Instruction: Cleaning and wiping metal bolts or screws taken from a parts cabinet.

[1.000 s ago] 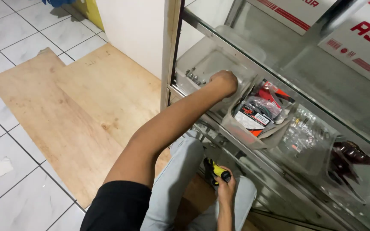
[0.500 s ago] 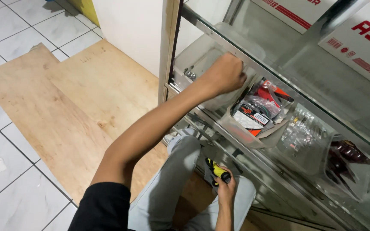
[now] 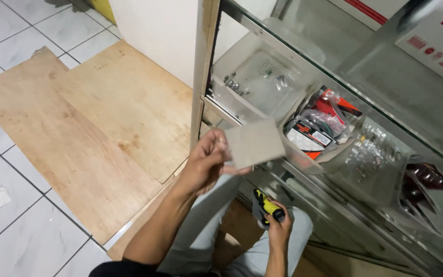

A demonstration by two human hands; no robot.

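Observation:
My left hand (image 3: 206, 161) holds a flat grey square card (image 3: 255, 143) by its left edge, in front of the glass display case (image 3: 334, 66). Behind the card a clear plastic tray (image 3: 255, 82) on the case's shelf holds a few small metal bolts (image 3: 232, 84). My right hand (image 3: 278, 225) rests low over my lap, gripping a yellow and black tool (image 3: 267, 205). My knees in light grey trousers are below both hands.
To the right on the shelf stand more clear trays with red and black packaged parts (image 3: 316, 125), small bagged pieces (image 3: 370, 149) and dark items (image 3: 426, 184). A wooden post (image 3: 203, 72) frames the case. Plywood sheets (image 3: 93, 123) lie on the white tile floor (image 3: 21, 231).
My left hand has pulled back out of the clear tray on the shelf and now holds the grey card near my chest. My right hand has stayed put with the tool.

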